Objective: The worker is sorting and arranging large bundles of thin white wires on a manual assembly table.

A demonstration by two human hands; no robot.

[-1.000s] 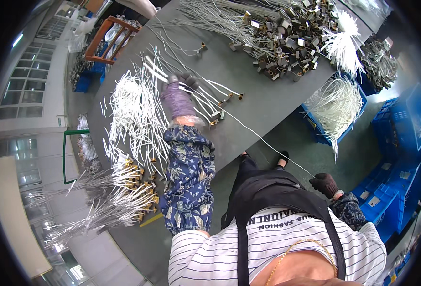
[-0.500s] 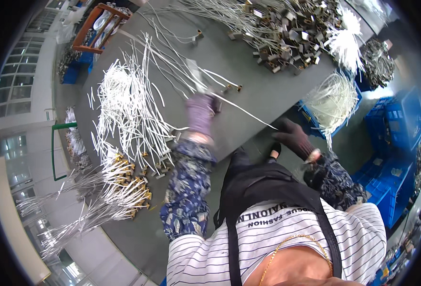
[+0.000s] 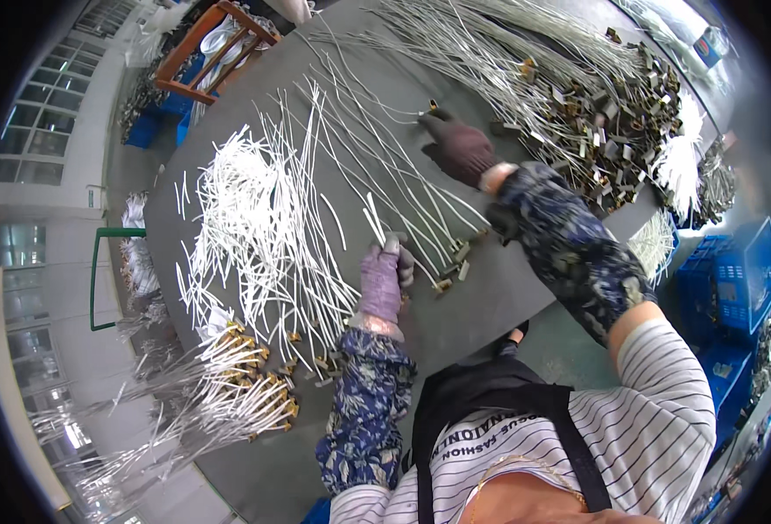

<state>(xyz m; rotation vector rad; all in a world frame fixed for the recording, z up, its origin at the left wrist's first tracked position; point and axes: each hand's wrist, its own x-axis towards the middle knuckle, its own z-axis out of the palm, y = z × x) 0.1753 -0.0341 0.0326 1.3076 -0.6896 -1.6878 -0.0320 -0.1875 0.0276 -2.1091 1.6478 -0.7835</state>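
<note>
My left hand, in a purple glove, is closed round several short white sleeves that stick up past the thumb. To its right lie thin wires with small metal-and-brass end pieces. Farther off, my right hand, in a dark maroon glove, reaches over the table with its fingers apart. Its fingertips are at a single wire's end piece; whether they touch it is hard to tell. A large heap of white sleeves lies left of my left hand.
A dense pile of wired metal end pieces covers the table's far right. Wires with yellowish ends hang over the near left edge. Blue crates stand on the floor at right; a brown wooden rack stands at the far left.
My right hand has swung from beside the table's near edge up over the tabletop to the lone end piece. My left hand keeps white sleeves. The whole view has shifted.
</note>
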